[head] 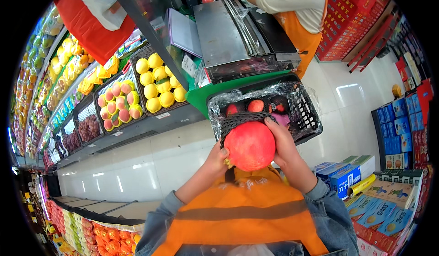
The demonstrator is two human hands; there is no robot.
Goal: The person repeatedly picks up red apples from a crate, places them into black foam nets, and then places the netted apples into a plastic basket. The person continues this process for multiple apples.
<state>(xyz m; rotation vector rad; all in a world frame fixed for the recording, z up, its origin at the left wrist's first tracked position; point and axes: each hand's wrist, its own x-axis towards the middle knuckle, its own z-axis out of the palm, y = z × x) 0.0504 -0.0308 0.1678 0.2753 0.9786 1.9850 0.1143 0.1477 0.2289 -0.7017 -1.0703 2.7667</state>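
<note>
A large red pomegranate is held before my chest, between both hands. My left hand grips its left side near the crown, thumb in front. My right hand grips its right side, the thumb at the edge of a black foam net. This net lies along the fruit's far side and seems partly off it. Just beyond, a black plastic crate lined with clear film holds several pomegranates, some in black nets. A pink piece lies among them.
A metal wrapping machine stands on the green-edged counter beyond the crate. A co-worker in an orange apron works behind it. Crates of peaches and yellow fruit line the left. Stacked boxes stand at lower right.
</note>
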